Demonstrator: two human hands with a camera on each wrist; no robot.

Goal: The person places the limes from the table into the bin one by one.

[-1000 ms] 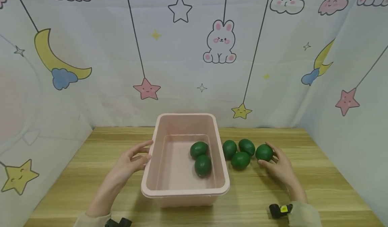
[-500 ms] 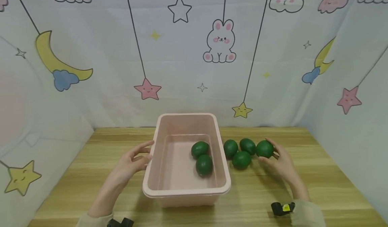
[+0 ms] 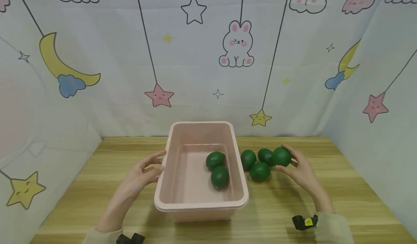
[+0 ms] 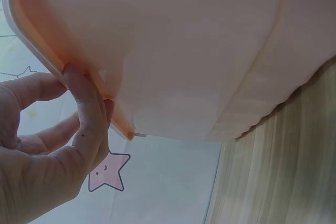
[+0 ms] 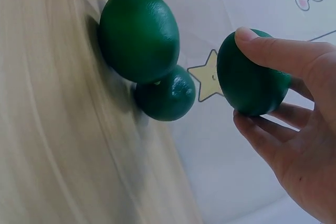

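Above the light wood-grain table (image 3: 270,215), to the right of a pale pink, rectangular plastic bin (image 3: 202,206), the right hand (image 3: 303,173) grips a glossy dark-green, egg-shaped fruit (image 3: 281,156) between thumb and bent fingers, spread about as wide as the fruit. Three matching green fruits (image 3: 260,171) sit on the table beside the bin; two more green fruits (image 3: 219,177) lie touching inside, toward its right wall. The left hand (image 3: 141,174) has loosely parted fingers, tips against the bin's left rim.
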